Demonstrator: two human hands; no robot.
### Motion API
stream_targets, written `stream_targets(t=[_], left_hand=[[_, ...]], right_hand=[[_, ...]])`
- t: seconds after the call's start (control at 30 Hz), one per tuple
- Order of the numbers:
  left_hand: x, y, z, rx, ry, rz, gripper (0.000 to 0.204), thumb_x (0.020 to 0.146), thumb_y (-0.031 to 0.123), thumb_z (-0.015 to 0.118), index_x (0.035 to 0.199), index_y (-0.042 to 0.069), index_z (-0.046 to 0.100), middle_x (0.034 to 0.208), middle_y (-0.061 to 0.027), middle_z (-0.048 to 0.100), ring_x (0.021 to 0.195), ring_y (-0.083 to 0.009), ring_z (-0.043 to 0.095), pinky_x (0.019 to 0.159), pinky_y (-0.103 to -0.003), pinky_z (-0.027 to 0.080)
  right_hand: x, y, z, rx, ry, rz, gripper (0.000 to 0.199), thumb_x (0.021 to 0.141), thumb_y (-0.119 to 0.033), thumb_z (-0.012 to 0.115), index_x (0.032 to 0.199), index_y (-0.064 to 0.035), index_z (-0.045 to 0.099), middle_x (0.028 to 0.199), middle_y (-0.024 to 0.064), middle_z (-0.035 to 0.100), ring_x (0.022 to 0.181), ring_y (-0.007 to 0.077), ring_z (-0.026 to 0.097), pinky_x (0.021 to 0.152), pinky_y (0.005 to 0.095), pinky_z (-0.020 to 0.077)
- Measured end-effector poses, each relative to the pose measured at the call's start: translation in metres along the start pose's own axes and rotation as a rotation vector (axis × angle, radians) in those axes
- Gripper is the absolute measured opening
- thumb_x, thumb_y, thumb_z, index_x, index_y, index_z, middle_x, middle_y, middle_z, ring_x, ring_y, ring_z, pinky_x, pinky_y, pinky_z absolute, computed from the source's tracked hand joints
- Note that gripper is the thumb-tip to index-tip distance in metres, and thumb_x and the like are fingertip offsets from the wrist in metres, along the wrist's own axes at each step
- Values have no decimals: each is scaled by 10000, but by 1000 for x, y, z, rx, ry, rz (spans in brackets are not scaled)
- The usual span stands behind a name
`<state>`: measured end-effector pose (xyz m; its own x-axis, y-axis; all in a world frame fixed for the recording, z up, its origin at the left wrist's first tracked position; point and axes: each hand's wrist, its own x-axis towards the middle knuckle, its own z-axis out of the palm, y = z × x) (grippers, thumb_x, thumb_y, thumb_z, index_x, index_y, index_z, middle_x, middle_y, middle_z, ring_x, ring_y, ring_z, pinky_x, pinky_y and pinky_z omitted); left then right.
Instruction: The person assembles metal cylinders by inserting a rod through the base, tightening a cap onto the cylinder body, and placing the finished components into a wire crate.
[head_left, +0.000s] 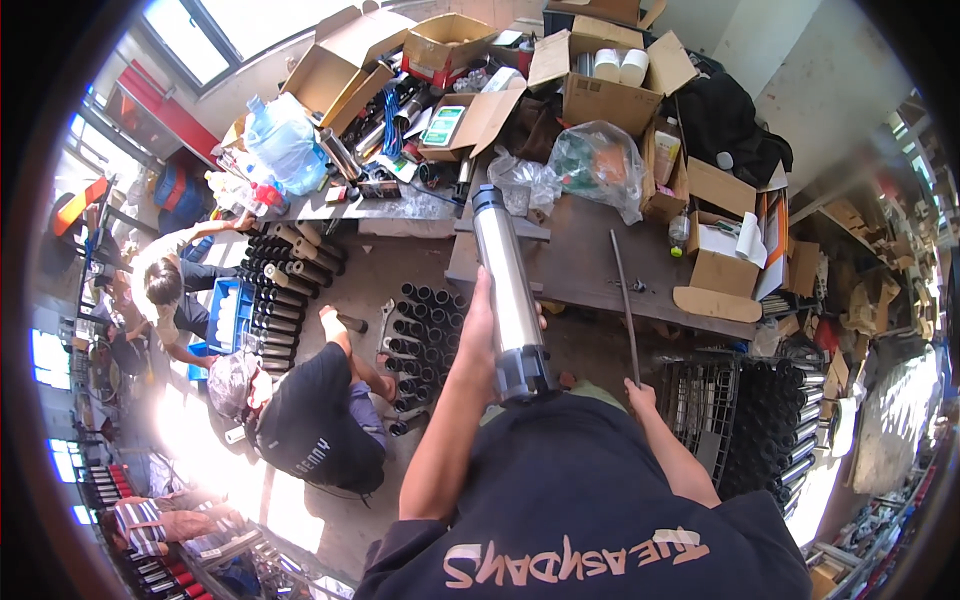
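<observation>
My left hand (481, 318) is wrapped round a shiny steel cylinder (508, 275) with black ends. It stands nearly upright in front of my chest, its upper end close to the workbench (590, 250). Some of my fingers are hidden behind it. Lower and to the right, my right hand (641, 397) is closed on the near end of a long thin metal rod (622, 300). The rod's far end reaches over the bench top. Beside the rod, a few small metal parts (640, 286) lie on the bench.
Cardboard boxes (610, 105), a clear plastic bag (598, 170) and a large water bottle (285, 150) crowd the bench. Black tubes (425, 335) stand in rows on the floor. Two co-workers, one in black (320, 420), are at the left. A wire cage (700, 410) stands right.
</observation>
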<state>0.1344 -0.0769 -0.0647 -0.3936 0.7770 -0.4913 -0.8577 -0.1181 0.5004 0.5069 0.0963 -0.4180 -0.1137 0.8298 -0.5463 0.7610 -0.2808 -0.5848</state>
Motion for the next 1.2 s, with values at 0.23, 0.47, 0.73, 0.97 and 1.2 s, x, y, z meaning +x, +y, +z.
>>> stream_targets(t=[0.23,0.47,0.73,0.97,1.2], left_hand=[[-44,-12,-11,-226,-208,257,792,957,716,377,1424,78,428,1047,-165,650,831,-273,693,676,-428,596],[-7,-27,-17,-420,-535,103,816,920,757,408,1477,162,364,910,-116,567,705,-250,605,636,-398,523],[-14,14,7,-47,-118,187,773,955,748,303,1146,38,543,873,-135,638,702,-282,673,620,-434,598],[-25,32,20,227,99,364,669,1015,635,325,1121,6,528,804,-152,636,616,-286,684,540,-418,594],[-29,33,12,88,-18,284,651,1014,635,306,1187,45,520,823,-136,631,667,-271,677,581,-419,591]], right_hand=[[-13,8,-17,-66,-42,19,387,823,-403,748,701,-37,713,647,67,667,609,176,634,610,347,495],[-9,3,-30,-154,-69,92,387,787,-421,755,781,-34,761,784,111,737,790,260,711,789,384,538],[0,14,-23,-152,-82,6,346,808,-365,765,722,-33,716,661,59,659,595,181,609,583,351,472],[-18,-12,-19,-78,-114,102,338,814,-359,761,720,-40,697,636,59,637,542,182,578,533,350,454],[-18,-5,-16,-70,-108,99,316,823,-330,752,715,-40,688,632,59,629,530,182,574,526,350,450]])
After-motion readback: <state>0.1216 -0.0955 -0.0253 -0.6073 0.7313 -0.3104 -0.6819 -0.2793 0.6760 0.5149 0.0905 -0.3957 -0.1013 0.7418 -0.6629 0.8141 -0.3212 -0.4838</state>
